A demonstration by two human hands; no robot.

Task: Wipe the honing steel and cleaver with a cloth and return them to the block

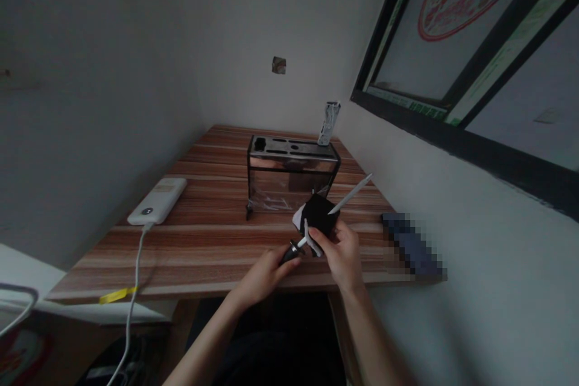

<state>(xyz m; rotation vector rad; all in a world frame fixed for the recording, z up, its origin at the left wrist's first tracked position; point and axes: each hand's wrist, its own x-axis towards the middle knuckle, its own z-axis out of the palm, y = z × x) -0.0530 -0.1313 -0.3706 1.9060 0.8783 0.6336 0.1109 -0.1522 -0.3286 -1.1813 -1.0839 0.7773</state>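
Note:
My left hand (265, 274) is closed round the black handle (288, 253) of a sharpening steel, which has a guard where the pale rod begins. Its rod (355, 191) slants up to the right and ends in a point. A black cloth (318, 212) with a whitish side covers the middle of the rod. My right hand (344, 253) pinches this cloth around the rod, thumb on the near side. Just behind my hands stands a see-through knife block (289, 190) with a slotted top. A silvery flat piece (329, 123) rises at its right end.
On the left of the wooden table (203, 247) lies a white power bank (158, 200), its white cable (138, 265) running over the front edge past a yellow tag (116, 296). A dark blurred-out object (414, 245) is by the right wall. A dark-framed window (452, 114) is above.

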